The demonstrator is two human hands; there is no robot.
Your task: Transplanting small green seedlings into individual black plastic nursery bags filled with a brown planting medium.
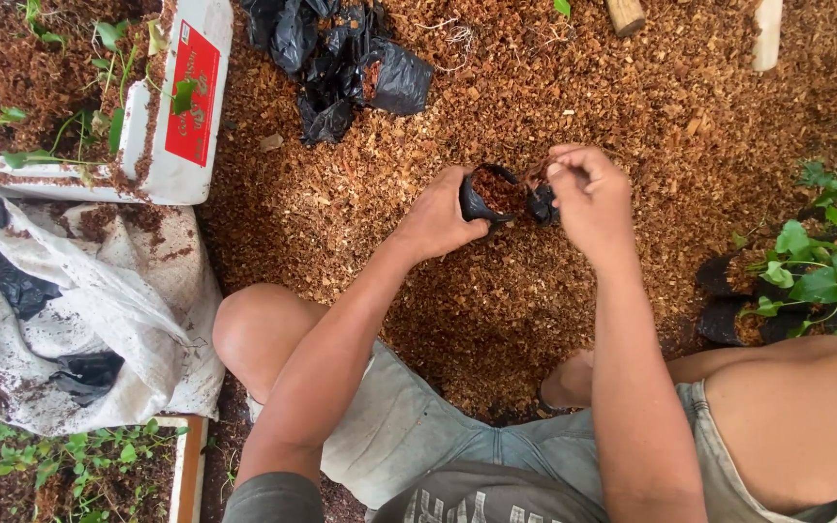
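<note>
Small black grow bag point(498, 194), filled with brown husk, pinched between both grips: left hand point(441, 215) closed on near rim, right hand point(588, 199) closed on far rim.

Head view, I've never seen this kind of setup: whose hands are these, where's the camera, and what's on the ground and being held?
One camera, worn on the person's head, looks down at their own two bare hands; no machine. The left hand grips one side of a small black grow bag filled with brown husk; the right hand pinches its other rim. Coconut-husk mulch covers the ground. Around it: spare black bags, a white foam box of seedlings, a white sack, and potted seedlings at right.
</note>
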